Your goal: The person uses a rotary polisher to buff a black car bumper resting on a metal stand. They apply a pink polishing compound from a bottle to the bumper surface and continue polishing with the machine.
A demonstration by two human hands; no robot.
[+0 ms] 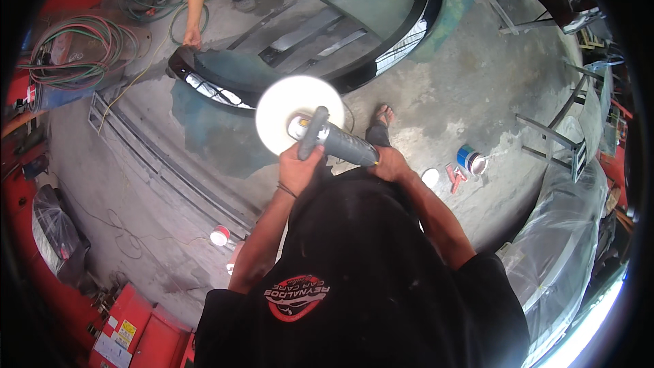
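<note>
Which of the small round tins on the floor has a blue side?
The tin on the person's right, lying tipped beside a red scrap. It alone shows a blue wall; the tin on the left, by the long metal grille, looks red and white.

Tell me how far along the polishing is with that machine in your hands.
Done: the black curved panel on the floor already reflects light along its edge. In hand: the left hand grips the side handle and the right hand the body of the polisher, whose white pad is lifted, touching nothing. Left: cannot tell which areas remain dull.
</note>
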